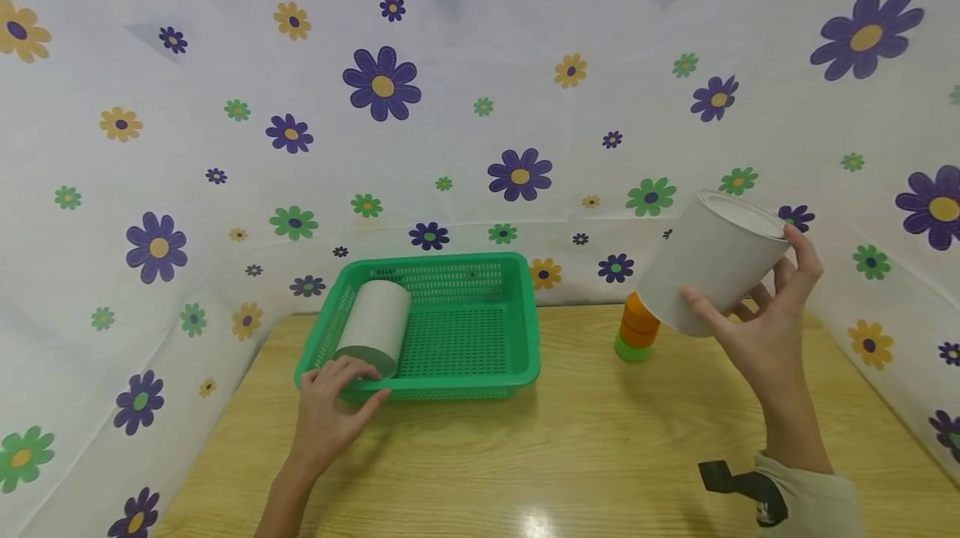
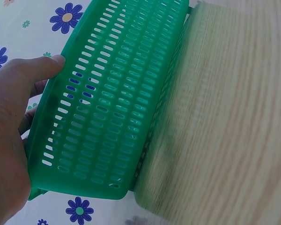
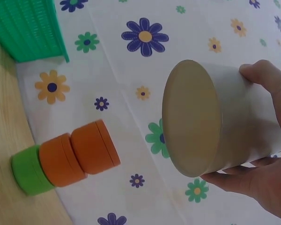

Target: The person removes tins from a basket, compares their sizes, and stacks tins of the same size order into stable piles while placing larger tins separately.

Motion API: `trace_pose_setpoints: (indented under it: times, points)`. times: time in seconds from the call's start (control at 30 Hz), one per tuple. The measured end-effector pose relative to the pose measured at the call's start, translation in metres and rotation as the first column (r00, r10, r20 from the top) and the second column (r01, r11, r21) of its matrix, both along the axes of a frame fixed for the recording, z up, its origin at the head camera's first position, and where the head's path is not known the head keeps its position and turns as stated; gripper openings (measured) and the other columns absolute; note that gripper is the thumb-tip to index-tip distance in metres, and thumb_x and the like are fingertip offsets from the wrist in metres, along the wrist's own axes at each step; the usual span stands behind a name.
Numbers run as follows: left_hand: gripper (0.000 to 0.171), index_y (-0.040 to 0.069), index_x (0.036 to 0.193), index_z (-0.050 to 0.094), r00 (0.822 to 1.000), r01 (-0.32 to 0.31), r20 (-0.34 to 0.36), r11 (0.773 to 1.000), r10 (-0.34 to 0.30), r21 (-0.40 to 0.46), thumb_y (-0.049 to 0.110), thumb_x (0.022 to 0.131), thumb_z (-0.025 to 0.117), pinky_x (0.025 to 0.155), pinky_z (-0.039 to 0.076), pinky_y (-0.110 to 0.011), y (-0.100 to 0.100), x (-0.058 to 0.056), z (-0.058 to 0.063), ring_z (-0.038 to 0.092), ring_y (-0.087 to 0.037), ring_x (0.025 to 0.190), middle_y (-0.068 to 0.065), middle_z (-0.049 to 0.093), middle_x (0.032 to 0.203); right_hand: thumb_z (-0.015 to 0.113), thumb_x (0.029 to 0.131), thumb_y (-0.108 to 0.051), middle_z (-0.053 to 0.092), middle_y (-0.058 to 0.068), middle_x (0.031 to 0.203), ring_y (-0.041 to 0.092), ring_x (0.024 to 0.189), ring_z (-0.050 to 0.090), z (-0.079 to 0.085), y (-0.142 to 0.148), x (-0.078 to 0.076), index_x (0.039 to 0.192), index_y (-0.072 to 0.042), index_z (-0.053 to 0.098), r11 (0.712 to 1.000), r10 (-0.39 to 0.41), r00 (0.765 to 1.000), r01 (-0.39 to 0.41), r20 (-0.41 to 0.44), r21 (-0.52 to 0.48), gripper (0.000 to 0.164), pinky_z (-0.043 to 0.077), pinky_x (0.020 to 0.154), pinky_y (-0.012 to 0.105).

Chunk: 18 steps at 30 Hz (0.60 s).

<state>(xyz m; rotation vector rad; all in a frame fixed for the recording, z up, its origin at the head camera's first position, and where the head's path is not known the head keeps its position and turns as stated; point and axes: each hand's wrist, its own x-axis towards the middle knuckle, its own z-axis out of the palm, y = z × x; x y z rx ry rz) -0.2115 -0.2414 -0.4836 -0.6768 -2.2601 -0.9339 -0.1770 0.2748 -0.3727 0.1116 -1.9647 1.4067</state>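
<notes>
My left hand (image 1: 330,409) grips the near rim of a green plastic basket (image 1: 525,338), with the thumb on the outer side. In the left wrist view the slotted wall of the basket (image 2: 107,93) fills the middle. A white cylinder (image 1: 378,321) lies on its side within the basket, at the left. My right hand (image 1: 772,338) holds a second white cylinder (image 1: 712,263) in the air, tilted, thumb on one side and fingers on the other. Its lower end faces the right wrist view; I cannot tell whether that end is hollow. Close by it stands a stack of orange pieces (image 1: 639,323) on a green piece (image 1: 632,348).
Everything on the surface stands on a wooden table (image 1: 480,463). A white cloth with printed flowers (image 1: 465,138) hangs behind the table and along both sides. The stack (image 3: 63,159) is near the table's back edge, right of the basket.
</notes>
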Motion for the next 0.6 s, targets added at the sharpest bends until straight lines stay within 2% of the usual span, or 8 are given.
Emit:
trace_pose_setpoints:
  times: [0.17, 0.23, 0.4, 0.6]
  points:
    - [0.028, 0.014, 0.095, 0.073, 1.0, -0.001, 0.004, 1.0, 0.001, -0.006, 0.013, 0.074, 0.092, 0.085, 0.024, -0.048, -0.002, 0.0, 0.0, 0.058, -0.014, 0.092, 0.011, 0.069, 0.097, 0.081, 0.079, 0.008, 0.034, 0.001, 0.156, 0.043, 0.125, 0.052, -0.002, 0.007, -0.001, 0.159, -0.036, 0.009, 0.999, -0.036, 0.999, 0.037, 0.033, -0.019, 0.116, 0.049, 0.091, 0.056]
    - [0.028, 0.013, 0.095, 0.073, 1.0, -0.001, 0.008, 1.0, 0.001, -0.007, 0.013, 0.074, 0.092, 0.085, 0.024, -0.048, -0.002, 0.0, 0.0, 0.058, -0.014, 0.092, 0.011, 0.069, 0.097, 0.082, 0.079, 0.006, 0.033, 0.0, 0.157, 0.046, 0.125, 0.051, -0.003, 0.01, -0.001, 0.159, -0.038, 0.01, 0.998, -0.053, 0.997, 0.054, 0.05, -0.025, 0.116, 0.047, 0.092, 0.062]
    - [0.028, 0.013, 0.095, 0.074, 1.0, 0.001, 0.009, 1.0, -0.001, -0.005, 0.013, 0.074, 0.092, 0.085, 0.024, -0.049, -0.001, 0.0, -0.001, 0.058, -0.014, 0.092, 0.011, 0.069, 0.097, 0.084, 0.079, 0.001, 0.033, 0.0, 0.157, 0.051, 0.126, 0.049, -0.011, 0.019, -0.004, 0.158, -0.039, 0.01, 0.995, -0.093, 0.993, 0.095, 0.069, -0.026, 0.115, 0.043, 0.092, 0.071]
    - [0.028, 0.014, 0.096, 0.073, 1.0, 0.006, 0.013, 1.0, -0.005, -0.002, 0.014, 0.075, 0.092, 0.084, 0.024, -0.048, 0.0, 0.001, 0.0, 0.058, -0.014, 0.093, 0.011, 0.069, 0.098, 0.084, 0.079, -0.001, 0.033, 0.001, 0.157, 0.052, 0.125, 0.049, -0.022, 0.029, -0.009, 0.158, -0.038, 0.011, 0.992, -0.122, 0.989, 0.124, 0.078, -0.021, 0.114, 0.041, 0.09, 0.075]
